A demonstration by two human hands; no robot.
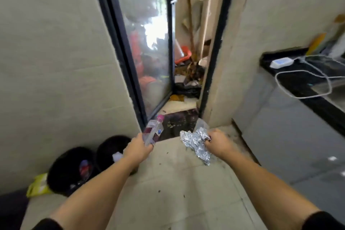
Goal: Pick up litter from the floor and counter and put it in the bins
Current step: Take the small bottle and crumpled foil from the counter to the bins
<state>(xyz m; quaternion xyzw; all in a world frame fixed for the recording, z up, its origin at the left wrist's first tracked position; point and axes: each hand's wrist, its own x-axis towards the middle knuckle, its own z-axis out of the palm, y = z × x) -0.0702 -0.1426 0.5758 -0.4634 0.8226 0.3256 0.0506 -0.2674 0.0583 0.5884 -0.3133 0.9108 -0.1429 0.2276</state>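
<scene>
My left hand (pixel 137 148) grips a clear plastic bottle (pixel 154 130) with a pink cap, held just right of the two round black bins. My right hand (pixel 218 143) is closed on a crumpled sheet of silver foil (pixel 196 143), with a bit of clear plastic sticking up behind it. The nearer bin (pixel 64 170) holds some coloured wrappers. The farther bin (pixel 110 149) has a white scrap at its edge. Both bins stand on the floor against the left wall.
A yellow-green packet (pixel 38 185) lies on the floor left of the bins. Ahead, a glass door (pixel 149 52) stands partly open onto a cluttered outdoor strip. A black counter (pixel 302 84) at right carries a white charger and cable. Tiled floor (pixel 177 192) lies underfoot.
</scene>
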